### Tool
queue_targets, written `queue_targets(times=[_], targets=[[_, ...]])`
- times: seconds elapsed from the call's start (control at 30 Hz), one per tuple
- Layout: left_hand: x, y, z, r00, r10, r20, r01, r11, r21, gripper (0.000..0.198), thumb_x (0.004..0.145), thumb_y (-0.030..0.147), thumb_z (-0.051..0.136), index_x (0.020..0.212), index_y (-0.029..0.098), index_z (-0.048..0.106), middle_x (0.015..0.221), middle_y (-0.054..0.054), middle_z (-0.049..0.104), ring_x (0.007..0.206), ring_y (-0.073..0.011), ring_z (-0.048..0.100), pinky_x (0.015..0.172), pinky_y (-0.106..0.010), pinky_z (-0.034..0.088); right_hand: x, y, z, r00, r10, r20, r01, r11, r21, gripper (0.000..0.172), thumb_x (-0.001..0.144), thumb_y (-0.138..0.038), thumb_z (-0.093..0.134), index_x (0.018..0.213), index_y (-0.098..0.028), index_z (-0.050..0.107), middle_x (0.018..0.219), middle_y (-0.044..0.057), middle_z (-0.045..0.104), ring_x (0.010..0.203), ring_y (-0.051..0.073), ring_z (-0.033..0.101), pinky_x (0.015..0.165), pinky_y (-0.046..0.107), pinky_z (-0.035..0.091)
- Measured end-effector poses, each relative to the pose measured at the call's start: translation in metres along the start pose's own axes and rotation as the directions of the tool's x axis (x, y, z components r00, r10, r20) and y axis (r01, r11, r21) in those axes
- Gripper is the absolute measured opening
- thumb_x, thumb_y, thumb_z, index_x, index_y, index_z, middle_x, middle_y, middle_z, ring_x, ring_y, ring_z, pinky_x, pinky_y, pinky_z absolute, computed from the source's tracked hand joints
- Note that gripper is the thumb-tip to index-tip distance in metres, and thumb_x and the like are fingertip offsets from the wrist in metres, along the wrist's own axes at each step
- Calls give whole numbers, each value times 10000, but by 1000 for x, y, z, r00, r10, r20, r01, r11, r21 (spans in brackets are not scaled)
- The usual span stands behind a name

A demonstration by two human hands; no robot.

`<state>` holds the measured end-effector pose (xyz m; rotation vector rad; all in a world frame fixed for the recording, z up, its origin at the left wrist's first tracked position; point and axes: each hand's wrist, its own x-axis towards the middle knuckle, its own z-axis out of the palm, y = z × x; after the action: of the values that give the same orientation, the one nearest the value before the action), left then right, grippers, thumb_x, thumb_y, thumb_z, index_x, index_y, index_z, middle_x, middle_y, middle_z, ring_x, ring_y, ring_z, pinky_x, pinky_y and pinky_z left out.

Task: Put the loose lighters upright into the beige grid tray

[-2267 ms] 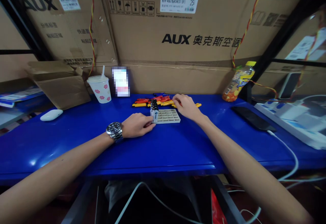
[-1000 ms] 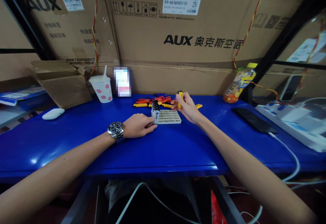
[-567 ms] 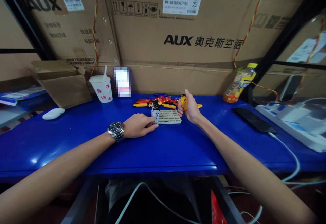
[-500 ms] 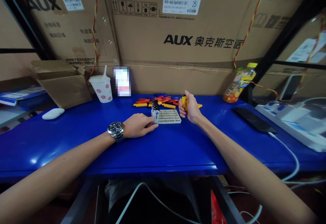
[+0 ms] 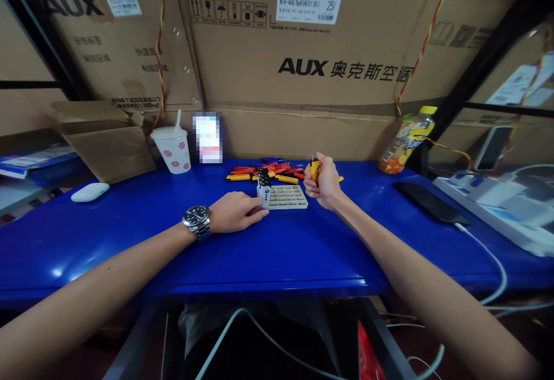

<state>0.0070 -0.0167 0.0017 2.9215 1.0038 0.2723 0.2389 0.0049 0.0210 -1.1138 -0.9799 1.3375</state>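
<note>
A pale grid tray (image 5: 288, 197) lies on the blue table, with many of its small compartments showing. In its left end stands a row of white lighters (image 5: 265, 191) with black tops. My left hand (image 5: 236, 213), a watch on its wrist, grips that end of the tray, fingertips against the front lighter. Upright in my right hand (image 5: 325, 184) is a yellow lighter (image 5: 314, 169), its top poking above the closed fingers, just right of the tray. Behind the tray lies a loose pile of red, yellow and dark blue lighters (image 5: 281, 168).
A paper cup (image 5: 173, 149) with a straw, a lit phone (image 5: 208, 138) and a white case (image 5: 90, 192) are on the left. On the right are a bottle (image 5: 407, 140), a dark phone (image 5: 430, 204) on a cable and a white power strip (image 5: 497, 213). Cardboard boxes (image 5: 303, 97) stand behind.
The yellow lighter has turned in my right hand, showing a narrower side and a metal tip. My left hand and the tray stay in place.
</note>
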Motion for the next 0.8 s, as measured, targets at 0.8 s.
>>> queue_targets(times=[0.8], targets=[[0,0,2,1000,0,-18,0,1000,16,355,966,413,386,730,186,524,586,2,523,530,-136,488,514,-272,284,19,27,2,777,-499,383,629,646,-433,226,848,-419,588,940,-214,611,595,-51,448,552,117,442,540,265,389]])
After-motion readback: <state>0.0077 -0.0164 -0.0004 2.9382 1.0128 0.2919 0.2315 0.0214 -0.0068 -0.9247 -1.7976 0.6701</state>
